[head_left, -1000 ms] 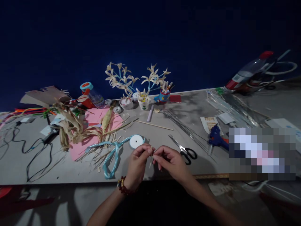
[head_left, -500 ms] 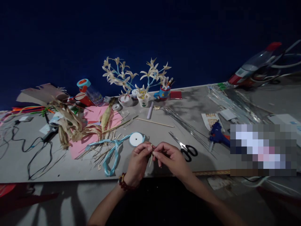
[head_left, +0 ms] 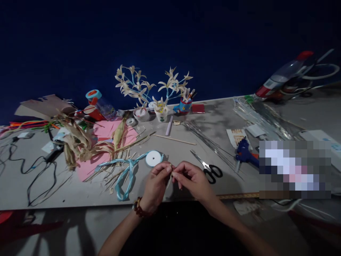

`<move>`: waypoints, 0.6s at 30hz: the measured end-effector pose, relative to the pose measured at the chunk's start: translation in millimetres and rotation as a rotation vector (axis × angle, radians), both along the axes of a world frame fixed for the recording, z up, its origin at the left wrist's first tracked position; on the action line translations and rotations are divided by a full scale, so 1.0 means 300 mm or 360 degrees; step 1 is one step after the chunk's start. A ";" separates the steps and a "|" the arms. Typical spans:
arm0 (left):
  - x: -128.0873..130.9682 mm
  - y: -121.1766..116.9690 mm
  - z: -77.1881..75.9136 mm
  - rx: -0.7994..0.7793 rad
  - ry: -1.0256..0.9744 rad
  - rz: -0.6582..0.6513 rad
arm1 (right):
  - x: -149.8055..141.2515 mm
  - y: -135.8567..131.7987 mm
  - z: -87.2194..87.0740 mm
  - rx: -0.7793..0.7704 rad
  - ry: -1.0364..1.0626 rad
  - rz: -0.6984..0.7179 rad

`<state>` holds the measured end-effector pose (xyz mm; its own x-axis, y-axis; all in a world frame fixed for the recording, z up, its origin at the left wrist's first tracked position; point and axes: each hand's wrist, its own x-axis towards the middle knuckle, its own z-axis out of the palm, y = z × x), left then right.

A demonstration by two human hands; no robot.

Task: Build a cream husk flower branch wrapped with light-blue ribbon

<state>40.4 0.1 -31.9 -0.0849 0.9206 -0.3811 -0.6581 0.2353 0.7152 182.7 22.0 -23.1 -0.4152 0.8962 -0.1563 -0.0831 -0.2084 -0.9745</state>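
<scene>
My left hand and my right hand meet at the front edge of the table, thumbs and fingertips pinched together. Between them is a thin strip of corn husk, its pale end hanging down; most of it is hidden by the fingers. Just beyond my left hand lies a white ribbon spool, with light blue ribbon looped out to its left. Black-handled scissors lie beside my right hand, blades pointing away to the left.
Dried corn husks lie over pink paper at left. Husk flowers stand in white cups at the back, near a pen mug. Thin wires and a blue glue gun lie right; a bottle leans behind.
The hanging end of the husk strip has shifted slightly between the fingers. Both hands keep their pinch in nearly the same place, while the whole view has moved a little.
</scene>
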 end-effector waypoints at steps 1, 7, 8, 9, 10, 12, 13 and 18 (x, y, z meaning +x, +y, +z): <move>-0.001 -0.001 -0.002 0.0015 0.0024 0.0006 | -0.001 -0.001 0.000 0.0006 -0.0011 -0.0010; -0.008 -0.004 -0.008 0.0077 0.0097 0.0040 | 0.008 -0.005 0.002 0.0253 -0.0204 -0.0103; -0.010 -0.004 -0.007 0.0081 0.0080 0.0021 | 0.012 -0.001 0.002 0.0311 -0.0231 -0.0141; -0.011 -0.003 -0.005 0.0086 0.0051 -0.0011 | 0.017 0.004 0.003 0.0365 -0.0244 -0.0185; -0.012 -0.002 -0.003 0.0085 0.0009 -0.0061 | 0.023 0.011 0.004 0.0421 -0.0251 -0.0228; -0.015 0.001 -0.001 0.0061 -0.0098 -0.0208 | 0.032 0.031 0.011 0.0539 -0.0245 -0.0284; -0.017 0.002 -0.002 0.0033 -0.0161 -0.0302 | 0.036 0.042 0.017 0.0599 -0.0223 -0.0284; -0.033 0.001 -0.016 -0.0115 -0.0377 -0.0661 | 0.044 0.083 0.051 0.0647 0.0015 -0.0017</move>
<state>30.6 0.2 -36.6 0.3811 0.8286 -0.4100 -0.6407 0.5564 0.5291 195.8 46.7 -7.6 -0.4052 0.8885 0.2154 -0.0922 0.1947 -0.9765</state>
